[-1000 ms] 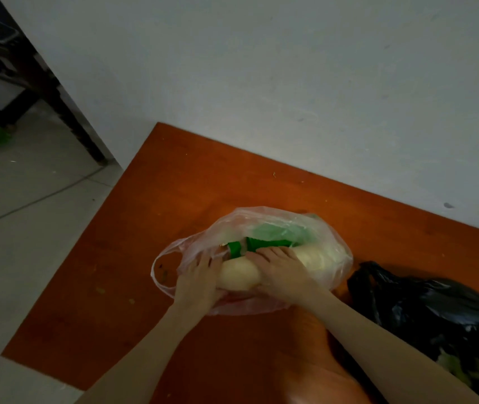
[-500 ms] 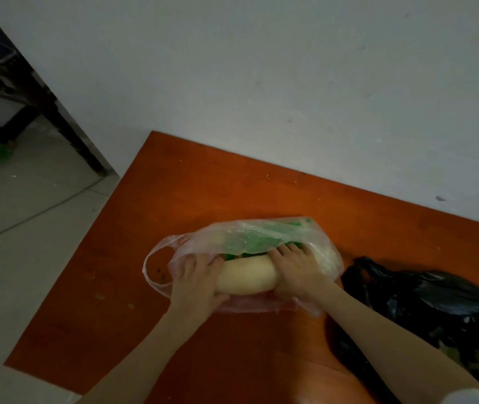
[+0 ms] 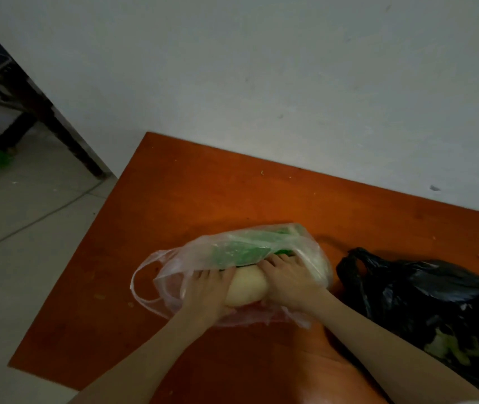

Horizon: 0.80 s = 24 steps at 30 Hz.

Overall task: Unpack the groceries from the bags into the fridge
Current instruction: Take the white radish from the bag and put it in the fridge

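Note:
A clear plastic bag [image 3: 174,263] lies on the orange table [image 3: 203,199]. Inside it are a pale, rounded white vegetable [image 3: 247,285] and a green packet [image 3: 238,252] behind it. My left hand [image 3: 206,293] grips the vegetable's left end at the bag's mouth. My right hand [image 3: 288,279] grips its right part, fingers reaching inside the bag. The vegetable's far end stays hidden under the plastic. No fridge is in view.
A black plastic bag [image 3: 424,298] with pale greens showing sits right of the clear bag. A white wall [image 3: 261,83] runs along the table's far edge. Grey tiled floor [image 3: 28,228] and dark furniture legs [image 3: 66,135] lie to the left.
My hands have shifted slightly around the white vegetable. The bag's top has flattened and slid back, so more of the vegetable shows between my hands.

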Motion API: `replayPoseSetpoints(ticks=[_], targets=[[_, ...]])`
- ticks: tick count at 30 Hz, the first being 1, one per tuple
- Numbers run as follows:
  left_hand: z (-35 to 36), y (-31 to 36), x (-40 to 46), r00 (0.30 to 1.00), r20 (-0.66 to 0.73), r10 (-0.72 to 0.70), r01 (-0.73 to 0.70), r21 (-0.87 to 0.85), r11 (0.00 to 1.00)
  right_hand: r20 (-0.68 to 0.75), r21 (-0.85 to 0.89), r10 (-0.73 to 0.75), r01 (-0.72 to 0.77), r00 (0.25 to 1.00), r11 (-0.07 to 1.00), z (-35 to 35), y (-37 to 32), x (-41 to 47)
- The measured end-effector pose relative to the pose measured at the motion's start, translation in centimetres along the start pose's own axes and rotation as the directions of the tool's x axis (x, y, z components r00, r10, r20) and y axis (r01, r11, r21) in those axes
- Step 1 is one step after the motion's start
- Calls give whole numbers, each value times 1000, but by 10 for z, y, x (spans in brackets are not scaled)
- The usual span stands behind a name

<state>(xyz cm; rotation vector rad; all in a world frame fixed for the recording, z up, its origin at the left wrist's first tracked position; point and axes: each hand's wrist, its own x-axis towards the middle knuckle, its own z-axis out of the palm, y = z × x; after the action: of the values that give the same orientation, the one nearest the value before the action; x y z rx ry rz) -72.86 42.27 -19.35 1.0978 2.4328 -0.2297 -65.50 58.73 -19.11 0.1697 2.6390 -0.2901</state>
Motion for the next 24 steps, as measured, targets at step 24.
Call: replayPoseSetpoints(ticks=[24], targets=[[-84, -4, -30, 991, -18, 129, -131, -174, 976, -97, 290, -5, 33, 995, 956, -28, 10, -54]])
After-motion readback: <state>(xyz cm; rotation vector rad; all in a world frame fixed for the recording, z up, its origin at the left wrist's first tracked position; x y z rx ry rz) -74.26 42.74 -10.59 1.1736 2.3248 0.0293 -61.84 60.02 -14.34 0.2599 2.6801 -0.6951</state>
